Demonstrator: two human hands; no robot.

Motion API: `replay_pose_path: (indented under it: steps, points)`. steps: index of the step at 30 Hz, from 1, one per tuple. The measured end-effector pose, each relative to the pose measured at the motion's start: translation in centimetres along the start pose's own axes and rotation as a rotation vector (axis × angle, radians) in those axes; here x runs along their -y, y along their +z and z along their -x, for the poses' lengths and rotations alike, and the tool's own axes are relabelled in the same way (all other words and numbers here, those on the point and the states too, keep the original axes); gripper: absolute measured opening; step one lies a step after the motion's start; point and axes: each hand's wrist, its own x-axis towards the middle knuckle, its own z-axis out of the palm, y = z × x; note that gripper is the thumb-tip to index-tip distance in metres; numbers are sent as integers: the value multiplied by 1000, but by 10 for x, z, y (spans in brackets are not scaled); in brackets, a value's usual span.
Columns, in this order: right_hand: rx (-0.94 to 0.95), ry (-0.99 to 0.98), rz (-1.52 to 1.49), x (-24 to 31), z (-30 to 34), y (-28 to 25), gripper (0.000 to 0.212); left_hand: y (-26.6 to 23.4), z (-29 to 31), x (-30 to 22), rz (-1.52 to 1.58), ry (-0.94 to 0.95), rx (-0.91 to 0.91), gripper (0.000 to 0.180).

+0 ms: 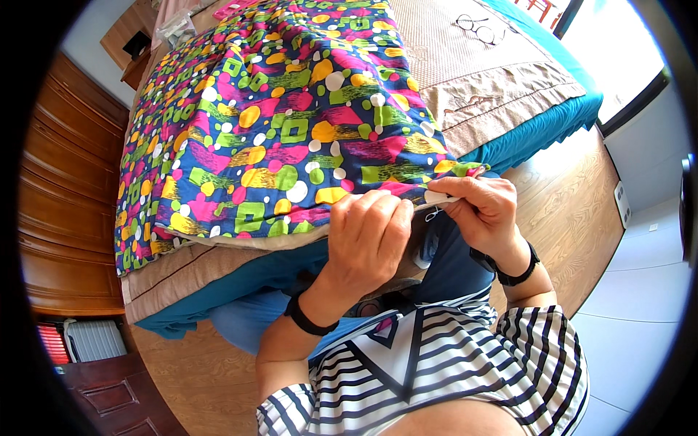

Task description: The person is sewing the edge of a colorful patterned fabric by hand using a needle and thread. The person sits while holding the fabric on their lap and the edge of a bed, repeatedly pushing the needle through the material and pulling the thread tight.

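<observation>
A wide patterned cloth [298,132], navy with pink, green, yellow and white shapes, is spread over the bed; it looks like a quilt or its cover. Along its near edge runs a pale border or lining. My left hand [369,234] is closed over that edge, its fingers folded on the cloth. To its right, my right hand [483,212] pinches the near right corner between thumb and forefinger. A small white tab [438,197] shows at those fingertips, and a thin white loop [432,214] hangs just below. What lies under my fingers is hidden.
The bed has a beige quilted cover [502,98] and a teal skirt [563,125]. Eyeglasses [476,29] lie at its far right. A wooden wardrobe [73,167] stands left, white cabinets [640,320] right. A clear plastic bag [176,29] sits at the far left.
</observation>
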Motion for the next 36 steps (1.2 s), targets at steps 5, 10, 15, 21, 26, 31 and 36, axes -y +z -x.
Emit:
replay_pose_path:
  steps: [5,10,15,21,26,31,36]
  points:
    - [55,56,-59,-6,2,-2,27,4,-1,3,175,-78,11,25]
    - [71,210,-250,-10,1,2,13,2,-6,13,413,-189,99,20]
    - [113,404,-273,-4,-6,2,12,-5,-16,11,580,-502,187,8]
    - [113,522,-336,-1,-14,4,13,-2,-17,17,703,-660,187,2]
    - [44,452,-304,-11,-12,8,18,2,-18,20,708,-731,177,2]
    - [-97,260,-18,-5,-2,3,20,3,-18,23,693,-728,169,4]
    - [-54,-6,177,8,-10,3,29,3,-19,22,690,-777,157,3]
